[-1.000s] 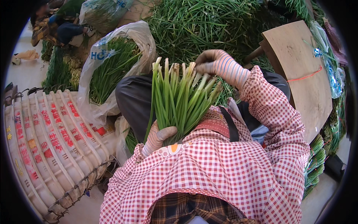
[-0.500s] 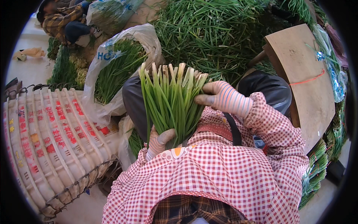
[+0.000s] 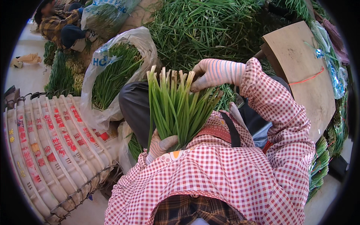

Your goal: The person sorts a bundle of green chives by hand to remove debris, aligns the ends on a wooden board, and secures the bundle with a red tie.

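A fanned bunch of garlic chives stands in front of my chest, pale stem ends up and green leaves down. Wrapped round its lower part is my left hand, in a striped knit glove; the leaf tips are hidden behind hand and clothing. My right hand, gloved the same way, has its thumb and fingers pinched at the pale ends on the bunch's right side. Some stalks there lean out to the right, with brownish ends, apart from the rest.
A big heap of loose chives lies ahead. At left are an open plastic bag of chives and a ribbed white basket. A wooden board with a red string stands at right. Another person sits far left.
My right hand has moved up and left, from the bunch's right side to its pale ends. The right-hand stalks now splay outward. My left hand keeps its hold.
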The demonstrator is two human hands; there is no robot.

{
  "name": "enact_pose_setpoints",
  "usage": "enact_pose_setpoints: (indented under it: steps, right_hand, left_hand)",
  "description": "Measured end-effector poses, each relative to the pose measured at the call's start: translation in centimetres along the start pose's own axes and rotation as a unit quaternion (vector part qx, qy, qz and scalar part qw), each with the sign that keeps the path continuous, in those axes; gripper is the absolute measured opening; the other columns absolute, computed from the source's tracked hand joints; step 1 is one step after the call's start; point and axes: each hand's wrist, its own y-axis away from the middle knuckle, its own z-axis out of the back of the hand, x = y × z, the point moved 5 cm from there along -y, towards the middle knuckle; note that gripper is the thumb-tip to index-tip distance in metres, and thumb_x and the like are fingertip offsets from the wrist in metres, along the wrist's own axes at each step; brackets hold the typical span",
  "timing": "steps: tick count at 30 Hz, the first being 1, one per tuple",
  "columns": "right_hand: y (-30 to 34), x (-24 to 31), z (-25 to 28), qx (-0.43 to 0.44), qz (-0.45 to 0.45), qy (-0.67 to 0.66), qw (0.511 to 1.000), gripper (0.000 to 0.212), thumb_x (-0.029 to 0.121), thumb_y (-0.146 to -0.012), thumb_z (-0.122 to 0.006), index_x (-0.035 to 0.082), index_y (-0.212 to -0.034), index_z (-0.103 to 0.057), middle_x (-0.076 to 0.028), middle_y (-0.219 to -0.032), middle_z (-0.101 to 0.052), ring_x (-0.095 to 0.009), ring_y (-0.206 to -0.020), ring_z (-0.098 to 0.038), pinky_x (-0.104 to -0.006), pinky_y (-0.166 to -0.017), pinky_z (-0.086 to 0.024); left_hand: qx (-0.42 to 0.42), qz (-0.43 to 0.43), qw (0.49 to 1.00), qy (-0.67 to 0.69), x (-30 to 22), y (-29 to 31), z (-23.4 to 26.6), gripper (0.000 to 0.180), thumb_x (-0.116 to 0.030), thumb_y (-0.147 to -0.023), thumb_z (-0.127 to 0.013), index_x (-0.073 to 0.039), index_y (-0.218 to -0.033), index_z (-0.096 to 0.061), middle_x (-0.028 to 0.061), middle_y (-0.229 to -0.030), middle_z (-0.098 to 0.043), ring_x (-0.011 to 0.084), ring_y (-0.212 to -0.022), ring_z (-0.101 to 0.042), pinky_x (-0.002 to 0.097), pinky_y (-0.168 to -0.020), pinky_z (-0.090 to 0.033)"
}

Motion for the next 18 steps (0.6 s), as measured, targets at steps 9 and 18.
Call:
enact_pose_setpoints:
  steps: [9, 18]
  right_hand:
    - [-2.2, -1.0, 7.5, -0.227, 0.051, 0.218, 0.948, 0.027, 0.02, -0.08, -0.077, 0.001, -0.099, -0.073, -0.012, -0.089, -0.071, -0.023, -0.082, -0.068, -0.036, -0.078, -0.054]
    - [0.1, -4.6, 15.8, -0.392, -0.099, 0.251, 0.88, 0.075, 0.037, -0.081, -0.075, 0.015, -0.145, -0.044, -0.014, -0.141, -0.053, -0.03, -0.13, -0.05, -0.0411, -0.1, -0.047]
  left_hand:
    - [0.017, 0.01, 0.995, 0.1, -0.5, 0.1, 0.4, 0.064, -0.002, -0.076, -0.076, -0.001, -0.134, -0.049, 0.0168, -0.123, -0.063, 0.03, -0.11, -0.064, 0.0442, -0.097, -0.053]
    - [0.011, 0.057, 0.988, 0.145, 0.2, -0.1, 2.4, 0.063, -0.004, -0.079, -0.074, -0.002, -0.136, -0.048, 0.0168, -0.125, -0.062, 0.0304, -0.113, -0.062, 0.0435, -0.099, -0.052]
